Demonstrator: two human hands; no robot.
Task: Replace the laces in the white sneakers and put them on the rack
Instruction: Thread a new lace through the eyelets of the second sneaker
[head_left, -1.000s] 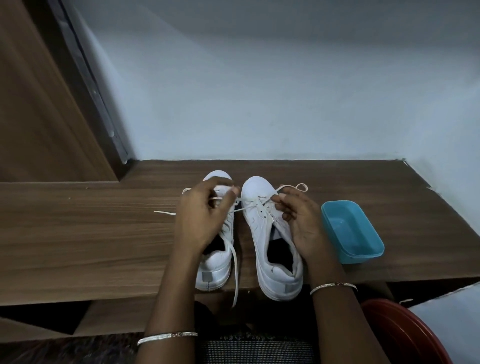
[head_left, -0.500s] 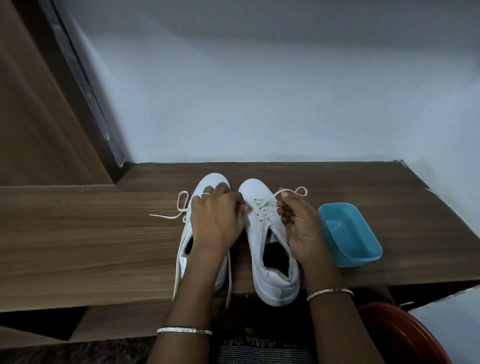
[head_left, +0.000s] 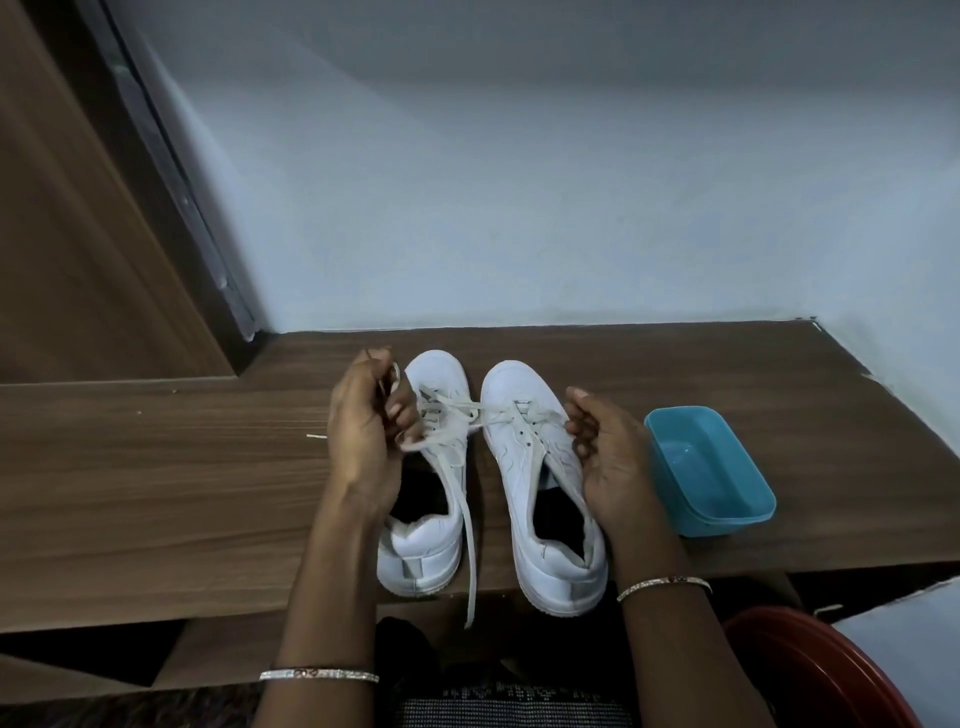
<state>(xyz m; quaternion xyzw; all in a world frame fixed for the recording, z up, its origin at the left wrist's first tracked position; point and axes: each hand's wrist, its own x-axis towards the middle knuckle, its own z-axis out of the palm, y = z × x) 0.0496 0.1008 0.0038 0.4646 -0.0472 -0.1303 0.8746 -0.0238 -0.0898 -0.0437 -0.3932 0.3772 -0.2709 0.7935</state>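
**While both hands pull lace, the sneakers sit at the ledge's near edge**

As the two hands work well apart, one at each outer side of the pair, the left hand (head_left: 371, 431) has its fingers curled round a white lace (head_left: 485, 410) beside the toe of the left sneaker (head_left: 422, 556). That lace runs taut to the right, across the gap between the shoes and into the eyelets of the right sneaker (head_left: 519, 389). The right hand (head_left: 610, 462) is curled at that shoe's outer side, thumb and fingers closed on the lace's other end, though the pinch itself is hard to make out. A thin bangle (head_left: 319, 675) circles each wrist.

Both sneakers stand upright on the wooden ledge (head_left: 156, 478), toes toward the far wall (head_left: 519, 208). Their heels are at the near edge, and the right heel pokes slightly over it. A loose tail (head_left: 470, 551) of lace hangs off the left sneaker and down past that edge.

Left of the left hand lies a wide stretch of wood with only a small pale sliver (head_left: 317, 437) on it. A narrow strip runs between toes and wall. To the right, a blue tub (head_left: 727, 499) sits just beside the right hand. A red basin (head_left: 810, 670) shows below the ledge at near right.
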